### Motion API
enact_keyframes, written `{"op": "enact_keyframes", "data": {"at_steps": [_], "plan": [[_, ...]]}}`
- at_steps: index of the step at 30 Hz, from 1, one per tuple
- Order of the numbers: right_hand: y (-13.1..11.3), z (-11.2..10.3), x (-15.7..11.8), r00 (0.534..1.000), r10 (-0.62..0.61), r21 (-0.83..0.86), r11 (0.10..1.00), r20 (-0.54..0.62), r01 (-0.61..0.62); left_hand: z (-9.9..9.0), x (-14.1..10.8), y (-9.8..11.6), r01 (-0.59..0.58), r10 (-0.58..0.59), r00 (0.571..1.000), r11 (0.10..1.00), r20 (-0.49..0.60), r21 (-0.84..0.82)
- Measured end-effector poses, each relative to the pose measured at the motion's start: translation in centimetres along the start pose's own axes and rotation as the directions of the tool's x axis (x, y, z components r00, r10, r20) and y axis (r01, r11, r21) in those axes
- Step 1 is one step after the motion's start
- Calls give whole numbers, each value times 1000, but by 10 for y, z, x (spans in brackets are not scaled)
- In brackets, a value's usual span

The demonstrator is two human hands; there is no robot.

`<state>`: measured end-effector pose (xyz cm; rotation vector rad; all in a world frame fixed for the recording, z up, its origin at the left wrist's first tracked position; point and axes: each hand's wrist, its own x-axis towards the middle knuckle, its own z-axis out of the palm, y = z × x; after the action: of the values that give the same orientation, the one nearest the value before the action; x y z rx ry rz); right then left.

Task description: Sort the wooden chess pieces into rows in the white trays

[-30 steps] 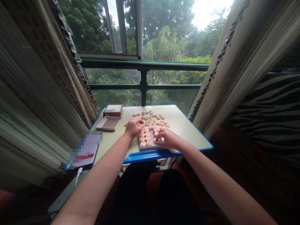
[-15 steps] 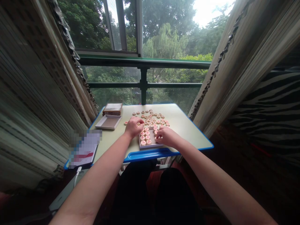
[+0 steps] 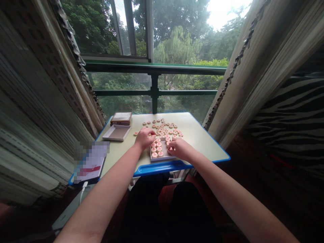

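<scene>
Left hand (image 3: 145,138): fingers curled beside far left corner of shallow box (image 3: 163,158), can't tell if grip pinches a piece. Right hand (image 3: 181,149): over box's right side, fingertips bent down at pieces there, pinch unclear. Round pieces (image 3: 160,154) in rows, box's left side; loose pieces (image 3: 170,132) scattered behind on counter (image 3: 202,145). Open tray (image 3: 117,132) left.

Red Chinese-style characters on round pieces (image 3: 159,149) standing in rows in the near box (image 3: 162,159), more markings on loose pieces (image 3: 170,132) farther away, all too small to read surely, screen of the flat device (image 3: 95,157) at near left partly pixelated
</scene>
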<state>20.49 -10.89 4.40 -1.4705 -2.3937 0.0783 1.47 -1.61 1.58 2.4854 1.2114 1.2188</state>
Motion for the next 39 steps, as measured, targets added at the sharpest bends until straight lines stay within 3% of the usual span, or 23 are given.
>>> {"op": "enact_keyframes", "data": {"at_steps": [18, 21, 23, 25, 28, 31, 35, 39], "plan": [[9, -3, -5, 998, 15, 81, 997, -53, -11, -1, 0, 3, 7, -7, 1000, 1000, 6, 3], [22, -11, 4, 985, 103, 112, 990, -137, -87, 1, 1, 0, 53, -53, 999, 998, 1, 18], [35, -15, 16, 942, 229, 116, 972, -244, -207, 5, 1, -6, 140, -138, 990, 990, -41, 36], [50, -16, 30, 892, 349, 79, 937, -288, -341, 10, 2, -17, 258, -250, 961, 965, -119, 56], [72, -11, 51, 837, 533, -45, 839, -125, -542, 17, 1, -35, 413, -392, 885, 910, -252, 34], [88, -3, 61, 775, 630, -96, 770, -41, -631, 20, 1, -47, 473, -481, 846, 876, -231, -90], [94, 6, 62, 787, 615, -78, 783, -55, -617, 20, 6, -58, 499, -562, 807, 814, -185, -295], [92, 9, 59, 843, 530, -29, 845, -93, -535, 20, 11, -72, 551, -664, 712, 730, -229, -405]]}}
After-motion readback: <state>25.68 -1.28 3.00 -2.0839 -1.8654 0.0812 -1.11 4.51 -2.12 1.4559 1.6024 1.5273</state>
